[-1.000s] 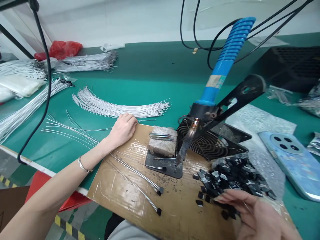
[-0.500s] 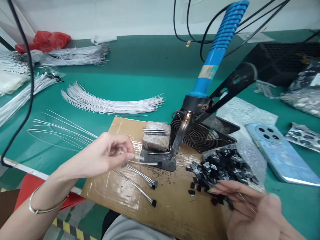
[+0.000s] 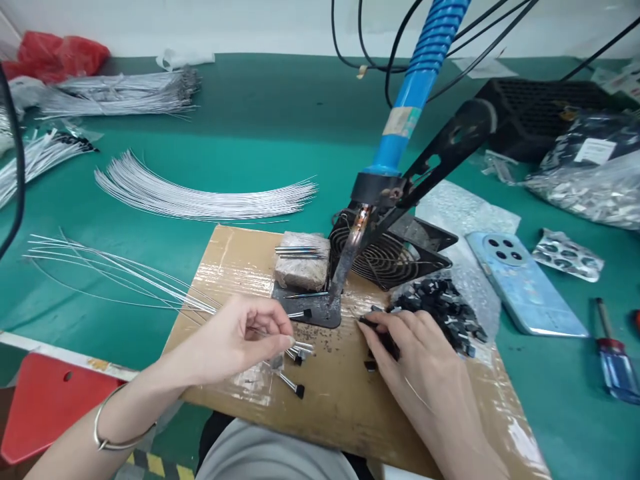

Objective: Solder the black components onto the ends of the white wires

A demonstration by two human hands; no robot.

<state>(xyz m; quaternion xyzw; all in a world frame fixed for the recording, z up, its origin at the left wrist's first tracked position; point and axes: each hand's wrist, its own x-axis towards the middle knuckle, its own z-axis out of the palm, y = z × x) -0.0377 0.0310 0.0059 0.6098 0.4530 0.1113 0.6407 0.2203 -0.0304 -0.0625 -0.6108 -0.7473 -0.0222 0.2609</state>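
Over the cardboard, my left hand point(image 3: 247, 343) is closed, with thumb and forefinger pinching thin white wire point(image 3: 303, 348) whose silvery ends stick out past the fingertips. Wires with black connector ends point(image 3: 299, 391) lie beneath and beside it. My right hand point(image 3: 425, 377) is closed in a pinch at the left of a heap of small black connectors point(image 3: 443, 300). A dark piece, apparently one small black connector point(image 3: 369, 323), shows at its fingertips. A thin silvery strand point(image 3: 417, 393) runs across this hand. Between the hands stands a soldering iron point(image 3: 350, 247), tip down, in a blue-hosed holder.
Behind the iron sits a black fan point(image 3: 395, 260). A sponge block point(image 3: 303, 267) bears several metal rods. White wires point(image 3: 200, 200) lie fanned out on the green bench. A phone point(image 3: 525, 283), a screwdriver point(image 3: 615, 367) and bagged parts point(image 3: 590, 180) are at the right.
My right hand has moved left from beside the connector heap, turned palm down and closed in a pinch. My left hand has moved slightly right and down. The camera view has shifted right.
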